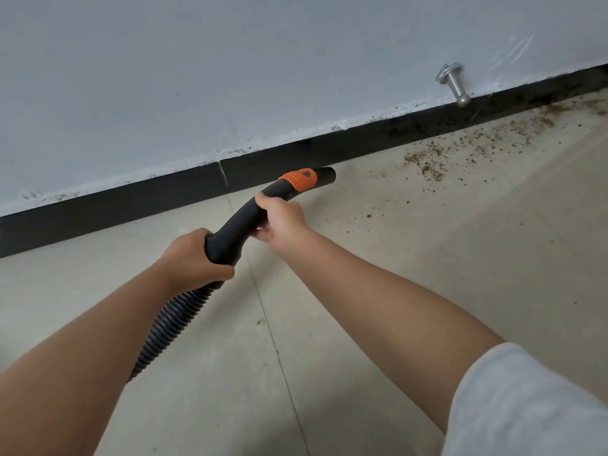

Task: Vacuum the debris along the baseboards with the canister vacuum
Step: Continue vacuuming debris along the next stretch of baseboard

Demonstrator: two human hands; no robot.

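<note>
Both my hands hold a black curved vacuum handle [241, 222] with an orange collar [298, 180]. My left hand [194, 258] grips its lower end where the ribbed hose [167, 320] joins. My right hand [283, 220] grips it higher up, just below the collar. The open black nozzle tip [327, 175] points right, close to the black baseboard [131, 200]. Brown crumbly debris [460, 143] lies scattered on the floor along the baseboard, to the right of the nozzle and apart from it. The canister is out of view.
A metal door stopper [455, 83] sticks out of the grey wall [230, 77] above the baseboard at the right. The floor is pale tile [394, 258] with thin grout lines. A few stray specks [368, 216] lie nearer the nozzle.
</note>
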